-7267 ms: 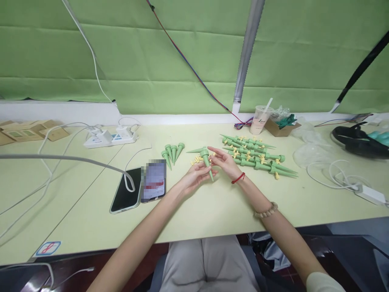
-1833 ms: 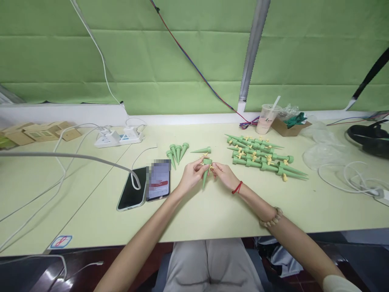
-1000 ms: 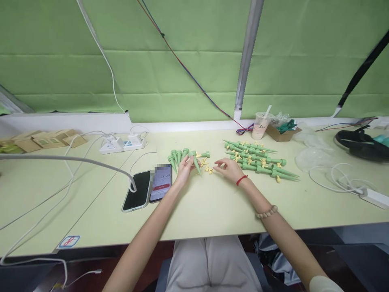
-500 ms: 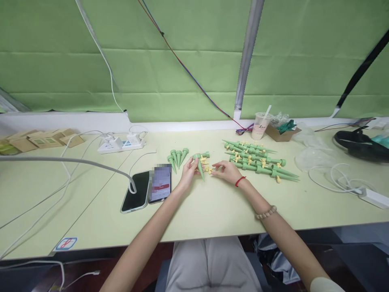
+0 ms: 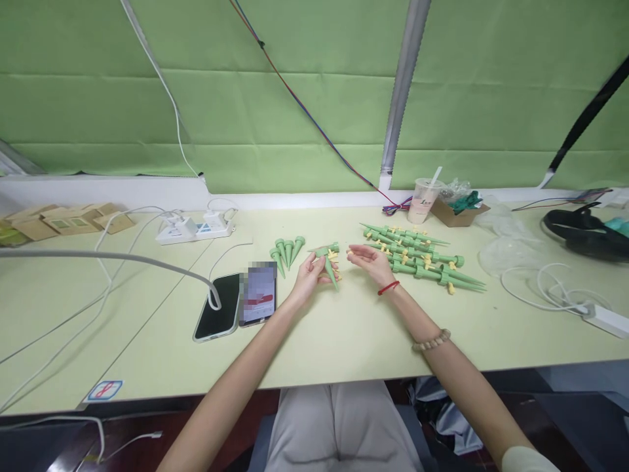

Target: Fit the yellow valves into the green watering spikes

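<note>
My left hand [image 5: 308, 276] is closed around a green plastic watering spike [image 5: 331, 270], its point tilted down towards me. Small yellow valve pieces [image 5: 335, 257] lie just beyond and beside that spike, with another green spike [image 5: 333, 247] behind. A short way to the right, my right hand [image 5: 371, 262] is raised with its thumb and fingertips around a small yellow valve piece, mostly hidden. Several loose green spikes [image 5: 289, 252] lie left of my left hand. Rows of green spikes with yellow valves fitted [image 5: 427, 259] lie right of my right hand.
Two phones [image 5: 221, 307] lie on the left, a cable crossing over one. Behind them are a power strip [image 5: 196, 231] and cardboard boxes [image 5: 69, 219]. A drink cup [image 5: 421, 202], a small carton [image 5: 455, 215], plastic bags [image 5: 506, 249] and a white adapter [image 5: 607, 322] are on the right.
My right hand has lifted away from the yellow pieces and drawn slightly right. The spike in my left hand has swung a little, its tip shifting right.
</note>
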The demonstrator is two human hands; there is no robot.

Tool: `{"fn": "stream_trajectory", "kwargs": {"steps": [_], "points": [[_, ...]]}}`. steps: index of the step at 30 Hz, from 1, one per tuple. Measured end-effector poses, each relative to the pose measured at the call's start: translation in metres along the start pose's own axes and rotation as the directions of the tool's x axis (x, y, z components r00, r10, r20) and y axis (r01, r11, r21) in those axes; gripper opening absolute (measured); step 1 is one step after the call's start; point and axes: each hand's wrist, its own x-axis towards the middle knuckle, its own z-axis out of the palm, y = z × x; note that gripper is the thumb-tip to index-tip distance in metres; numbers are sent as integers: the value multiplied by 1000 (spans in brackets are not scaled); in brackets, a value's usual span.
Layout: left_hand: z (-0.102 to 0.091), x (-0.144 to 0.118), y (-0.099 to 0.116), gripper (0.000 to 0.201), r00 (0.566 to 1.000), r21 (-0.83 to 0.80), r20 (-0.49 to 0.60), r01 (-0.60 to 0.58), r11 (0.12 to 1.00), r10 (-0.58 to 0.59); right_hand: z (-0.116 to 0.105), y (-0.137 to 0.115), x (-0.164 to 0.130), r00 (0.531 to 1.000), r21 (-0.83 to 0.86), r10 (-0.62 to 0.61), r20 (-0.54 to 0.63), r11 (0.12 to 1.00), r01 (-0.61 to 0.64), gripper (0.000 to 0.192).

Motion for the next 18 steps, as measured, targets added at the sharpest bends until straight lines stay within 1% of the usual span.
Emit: {"fn": "stream_trajectory", "kwargs": {"steps": [1, 2, 4, 10, 15, 18], "points": [[0, 0, -1, 54, 1000, 4, 14, 0, 1000, 0, 2, -3, -1, 1000, 89, -9, -24, 996, 11, 38], [-1, 0, -1, 55, 1000, 7, 24, 1, 1000, -1, 4, -6, -3, 999, 140, -16, -48, 990, 23, 38], [-1, 1, -2, 56, 999, 15, 34, 1, 1000, -1, 8, -10, -6, 996, 163, -24, -85, 986, 38, 35], [-2, 1, -2, 57, 1000, 70, 26, -5, 998, 3, 13, -9, -10, 992, 121, -62, -113, 990, 76, 31], [3, -2, 0, 57, 1000, 111, 21, -10, 994, 8, 14, -9, -13, 996, 90, -63, -61, 994, 69, 29], [5, -5, 1, 54, 999, 158, 29, -26, 987, 22, 16, -13, -17, 997, -30, -71, -11, 997, 71, 29]]}}
